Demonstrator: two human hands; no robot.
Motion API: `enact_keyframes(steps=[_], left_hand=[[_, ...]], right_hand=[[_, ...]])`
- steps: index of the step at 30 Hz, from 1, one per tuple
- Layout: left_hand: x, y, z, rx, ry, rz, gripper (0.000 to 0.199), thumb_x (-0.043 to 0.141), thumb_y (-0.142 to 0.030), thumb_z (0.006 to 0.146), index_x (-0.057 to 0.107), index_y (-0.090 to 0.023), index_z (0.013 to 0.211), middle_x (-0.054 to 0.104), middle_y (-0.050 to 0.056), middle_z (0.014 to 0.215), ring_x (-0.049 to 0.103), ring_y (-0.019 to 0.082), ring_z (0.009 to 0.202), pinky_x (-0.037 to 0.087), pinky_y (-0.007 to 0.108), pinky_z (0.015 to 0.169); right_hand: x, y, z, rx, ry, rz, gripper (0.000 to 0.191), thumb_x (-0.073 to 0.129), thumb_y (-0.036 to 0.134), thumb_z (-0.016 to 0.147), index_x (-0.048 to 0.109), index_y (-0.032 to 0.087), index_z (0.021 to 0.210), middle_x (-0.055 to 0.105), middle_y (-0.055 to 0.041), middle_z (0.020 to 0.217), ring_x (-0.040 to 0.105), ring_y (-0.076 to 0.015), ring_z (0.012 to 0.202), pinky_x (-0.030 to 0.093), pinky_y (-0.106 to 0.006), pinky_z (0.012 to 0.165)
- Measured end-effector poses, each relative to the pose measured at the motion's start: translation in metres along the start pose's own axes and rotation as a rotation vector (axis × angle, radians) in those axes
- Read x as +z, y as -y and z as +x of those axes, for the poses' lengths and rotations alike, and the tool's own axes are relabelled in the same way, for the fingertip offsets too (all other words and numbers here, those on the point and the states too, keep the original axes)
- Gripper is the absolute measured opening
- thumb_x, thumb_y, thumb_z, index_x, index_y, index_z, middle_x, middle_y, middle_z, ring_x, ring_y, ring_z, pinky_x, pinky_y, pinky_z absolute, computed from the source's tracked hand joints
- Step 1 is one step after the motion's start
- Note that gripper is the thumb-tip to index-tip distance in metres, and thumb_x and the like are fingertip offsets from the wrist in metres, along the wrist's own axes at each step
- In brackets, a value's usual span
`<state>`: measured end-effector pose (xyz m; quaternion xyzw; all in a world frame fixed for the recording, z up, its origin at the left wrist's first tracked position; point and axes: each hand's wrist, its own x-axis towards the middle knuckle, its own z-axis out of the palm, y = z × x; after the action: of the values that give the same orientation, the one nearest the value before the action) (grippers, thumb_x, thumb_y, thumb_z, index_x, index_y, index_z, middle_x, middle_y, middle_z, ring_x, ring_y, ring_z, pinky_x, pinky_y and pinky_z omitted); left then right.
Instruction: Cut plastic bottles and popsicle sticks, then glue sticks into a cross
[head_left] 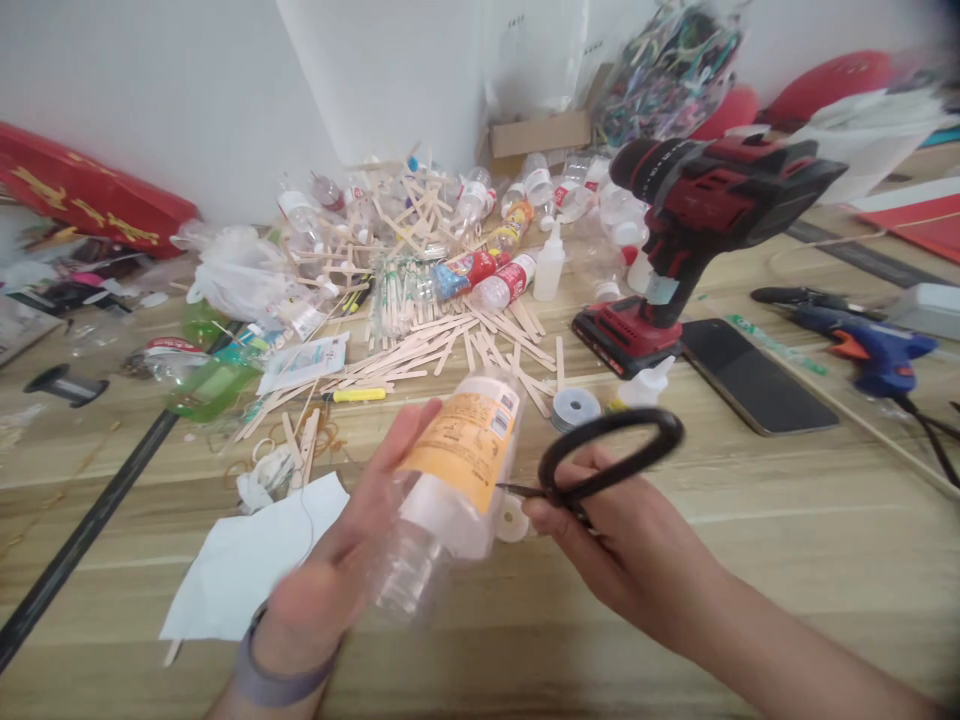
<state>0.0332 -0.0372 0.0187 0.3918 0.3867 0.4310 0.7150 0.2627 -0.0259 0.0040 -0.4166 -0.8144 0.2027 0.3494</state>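
Note:
A clear plastic bottle (465, 450) with an orange label lies tilted in my left hand (356, 510), its neck toward me. The fingers of that hand wrap behind the bottle, partly hidden. My right hand (615, 525) grips black-handled scissors (611, 455). Their narrow tip points left and meets the label's right side; I cannot tell whether it has gone into the plastic. Below the tip, a small white ring-shaped roll (513, 520) rests on the table. A sheet of white paper (251, 560) lies left of my left hand.
A red and black cordless drill (697, 220) stands at right, beside a dark phone (757, 375) and a blue glue gun (862, 340). Wooden sticks (420, 350) and several bottles crowd the back. A yellow cutter (360, 395) and a grey spool (576, 408) lie nearer.

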Motion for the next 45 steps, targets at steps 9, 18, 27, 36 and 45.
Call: enact_keyframes(steps=[9,18,27,36,45], left_hand=[[-0.006,0.026,0.017,-0.155,0.16,-0.326,0.028,0.071,-0.039,0.086,0.074,-0.02,0.106,0.077,0.005,0.102,0.072,0.019,0.09,0.055,0.027,0.083],[-0.006,0.031,0.015,-0.225,0.093,-0.267,0.039,0.072,-0.046,0.082,0.072,-0.018,0.109,0.076,0.009,0.105,0.071,0.026,0.092,0.055,0.038,0.085],[-0.002,0.033,0.018,-0.378,0.13,-0.409,0.047,0.065,-0.054,0.085,0.073,-0.015,0.109,0.077,0.009,0.098,0.072,0.02,0.082,0.056,0.028,0.076],[0.0,0.029,0.012,-0.322,0.035,-0.202,0.054,0.071,-0.057,0.079,0.067,-0.017,0.116,0.075,0.012,0.107,0.07,0.03,0.097,0.054,0.031,0.07],[-0.003,0.027,0.013,-0.13,0.085,0.056,0.051,0.077,-0.049,0.077,0.065,-0.023,0.119,0.071,0.008,0.115,0.065,0.028,0.104,0.051,0.038,0.089]], right_hand=[[0.001,-0.012,-0.004,-0.368,-0.05,-0.699,0.031,0.036,0.0,0.089,0.06,0.019,0.085,0.068,-0.0004,0.068,0.057,-0.0154,0.056,0.033,-0.033,0.076],[0.002,-0.011,-0.004,-0.316,-0.117,-0.84,0.031,0.038,0.001,0.091,0.064,0.019,0.091,0.073,-0.0026,0.08,0.061,-0.0168,0.065,0.03,-0.037,0.074],[-0.003,-0.011,-0.004,-0.345,-0.207,-0.887,0.028,0.043,0.006,0.097,0.067,0.021,0.098,0.077,-0.0011,0.092,0.065,-0.0166,0.08,0.029,-0.036,0.072],[0.001,-0.016,-0.004,-0.302,-0.11,-0.807,0.027,0.042,0.004,0.094,0.065,0.018,0.093,0.073,-0.0033,0.081,0.06,-0.0186,0.07,0.029,-0.038,0.071],[0.014,-0.021,-0.003,-0.117,0.022,-0.368,0.027,0.045,0.019,0.098,0.062,0.019,0.078,0.065,-0.0008,0.061,0.055,-0.017,0.055,0.032,-0.033,0.065]])
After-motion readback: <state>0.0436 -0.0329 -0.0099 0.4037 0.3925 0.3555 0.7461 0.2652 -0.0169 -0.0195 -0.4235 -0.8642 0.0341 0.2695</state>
